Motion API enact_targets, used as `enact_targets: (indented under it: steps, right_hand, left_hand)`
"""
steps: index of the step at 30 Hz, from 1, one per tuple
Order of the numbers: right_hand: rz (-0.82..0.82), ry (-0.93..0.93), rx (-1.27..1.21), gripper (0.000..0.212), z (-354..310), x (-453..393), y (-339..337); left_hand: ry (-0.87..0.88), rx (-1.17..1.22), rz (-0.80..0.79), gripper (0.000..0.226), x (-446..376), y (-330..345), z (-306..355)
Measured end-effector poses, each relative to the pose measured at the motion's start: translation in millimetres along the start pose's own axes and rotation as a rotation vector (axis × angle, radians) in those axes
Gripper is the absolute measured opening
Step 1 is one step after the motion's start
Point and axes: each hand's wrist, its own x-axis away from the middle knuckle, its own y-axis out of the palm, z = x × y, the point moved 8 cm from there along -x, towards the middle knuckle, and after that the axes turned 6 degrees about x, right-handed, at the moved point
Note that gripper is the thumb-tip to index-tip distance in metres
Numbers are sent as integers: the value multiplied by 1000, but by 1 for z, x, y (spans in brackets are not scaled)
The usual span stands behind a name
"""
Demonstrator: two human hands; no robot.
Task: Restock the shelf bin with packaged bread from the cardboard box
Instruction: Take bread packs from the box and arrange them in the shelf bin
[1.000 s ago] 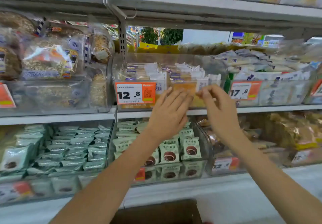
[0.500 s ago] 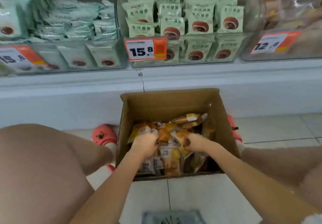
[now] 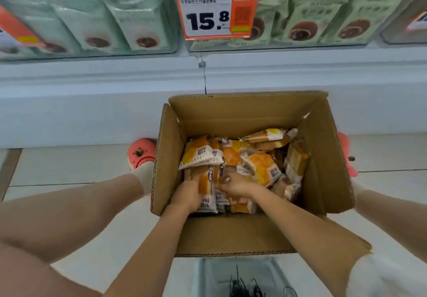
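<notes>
Left hand (image 3: 184, 198) grips bread packet (image 3: 204, 184), long axis toward shelf

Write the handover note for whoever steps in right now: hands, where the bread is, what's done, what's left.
Left hand: in the cardboard box, gripping a bread pack at the near-left.
Right hand: also in the box, fingers curled on packs at the middle.
Bread packs: loose pile covering the box bottom; box sits on the floor below the shelf.
Done: nothing visibly lifted out now.
Left: lift the gripped packs, place them in the shelf bin (out of view), repeat.
</notes>
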Motion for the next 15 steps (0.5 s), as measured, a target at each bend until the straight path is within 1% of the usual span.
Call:
enact_targets:
  steps: [2, 3, 4, 5, 7, 9, 11, 13, 15]
  right_hand:
    - [183, -1, -279, 22, -11, -5, -4]
    - [264, 35, -414, 23, -13, -9, -8]
    - [318, 100, -557, 28, -12, -12, -9]
    - [334, 181, -698, 37, -9, -15, -8]
    - [281, 322, -909, 50, -6, -18, -3]
    - [202, 371, -946, 45, -7, -18, -3]
    - [162, 325, -901, 36, -11, -19, -7]
    - [151, 259, -799, 31, -14, -22, -10]
    - [132, 233, -678, 31, -15, -23, -7]
  left_hand:
    - [8, -14, -4, 39, 2, 3, -2]
    - [10, -14, -8, 39, 2, 4, -2]
    - [8, -11, -12, 39, 2, 5, -3]
    - [6, -2, -13, 39, 2, 5, -4]
    - [-3, 16, -14, 40, 1, 5, -5]
    - [-5, 38, -3, 37, 1, 3, -5]
    - [-5, 61, 5, 34, 2, 2, -5]
    - [-5, 78, 17, 32, 1, 2, -4]
    - [-12, 79, 24, 32, 1, 1, -4]
